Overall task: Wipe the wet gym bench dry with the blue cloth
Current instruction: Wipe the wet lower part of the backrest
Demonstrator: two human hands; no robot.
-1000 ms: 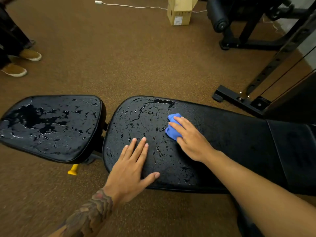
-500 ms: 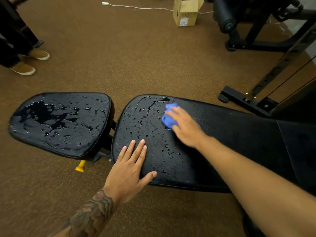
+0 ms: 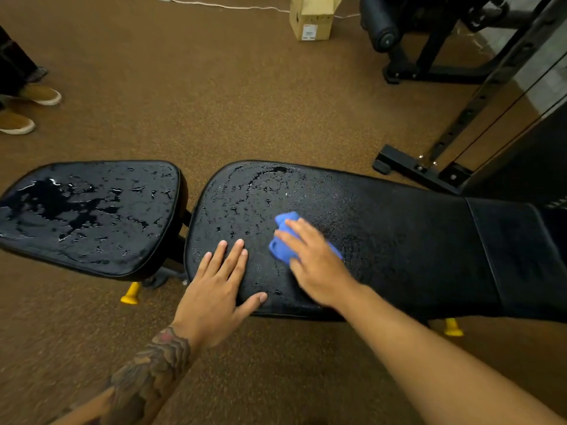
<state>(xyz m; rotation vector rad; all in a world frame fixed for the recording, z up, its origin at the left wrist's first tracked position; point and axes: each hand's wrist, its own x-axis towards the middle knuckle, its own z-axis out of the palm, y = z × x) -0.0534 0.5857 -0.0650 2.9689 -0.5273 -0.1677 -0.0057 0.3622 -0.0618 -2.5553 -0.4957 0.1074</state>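
A black padded gym bench lies across the view in two parts. Its long back pad [image 3: 399, 228] carries water drops on the left end and looks duller to the right. The separate seat pad [image 3: 92, 216] on the left is covered in puddles. My right hand [image 3: 313, 265] presses a bunched blue cloth [image 3: 283, 240] flat onto the back pad, near its front left part. Fingers spread, my left hand [image 3: 214, 286] rests flat on the pad's front left corner, holding nothing.
Brown speckled floor surrounds the bench. A black rack frame [image 3: 429, 167] and machine stand at the back right. A cardboard box [image 3: 311, 19] and a white cable lie at the far edge. Another person's shoes [image 3: 27, 105] are at the far left. Yellow knobs [image 3: 131, 294] stick out under the bench.
My right hand slid the blue cloth away to the pad's far edge, then back toward me. The left hand stayed planted on the pad's corner.
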